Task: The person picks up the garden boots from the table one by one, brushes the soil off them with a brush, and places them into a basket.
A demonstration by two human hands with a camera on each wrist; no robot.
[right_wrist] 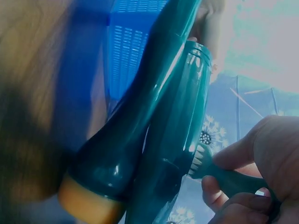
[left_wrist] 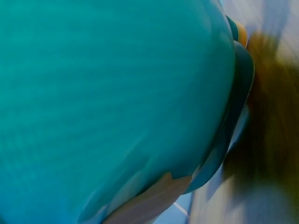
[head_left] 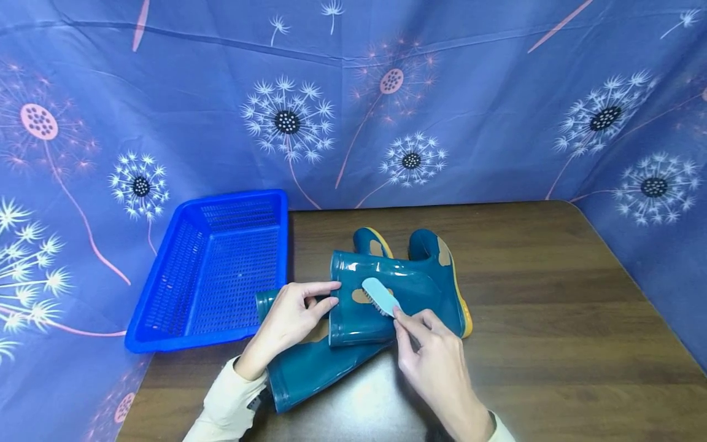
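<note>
A pair of teal rain boots with yellow soles lies on the table, one crossed over the other. My right hand [head_left: 436,353] pinches the handle of a light blue scrub brush [head_left: 380,296]. In the head view, the brush's dark bristles face the shaft of the upper boot [head_left: 411,282], beside a tan patch; in the right wrist view the bristles [right_wrist: 198,161] meet its side. My left hand [head_left: 293,316] holds that boot's top rim with thumb and index finger. Beneath it, the lower boot [head_left: 315,374] is partly hidden. Teal boot surface [left_wrist: 117,93] fills most of the left wrist view.
A blue plastic basket [head_left: 284,245] with slotted walls stands on the left, next to the boots. The brown wooden table [head_left: 552,307] extends to the right. Behind it hangs a blue cloth [head_left: 486,110] printed with dandelions.
</note>
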